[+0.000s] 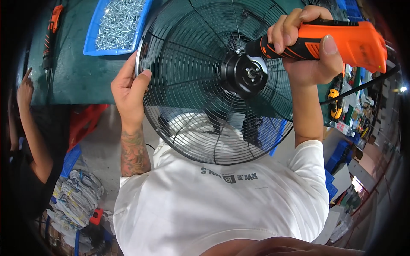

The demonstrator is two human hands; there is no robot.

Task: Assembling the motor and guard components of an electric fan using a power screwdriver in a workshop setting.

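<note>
A round black wire fan guard [215, 163] stands tilted between me and the green table, with dark blades and a black round motor hub [243, 76] visible through it. My left hand [131, 87] grips the guard's rim on the left side, thumb over the edge. In my right hand [309, 47] is an orange and black electric screwdriver [348, 40], fingers wrapped round its body. It points left, its dark nose at the top edge of the hub. Whether the bit touches a screw is too small to tell.
A blue tray [112, 53] full of silver screws sits on the green tabletop [81, 79]. Another orange-black screwdriver [54, 19] is at the far left, near a co-worker's arm [36, 136]. A yellow-black tool [336, 106] lies at right. Bundled plastic [79, 194] lies lower left.
</note>
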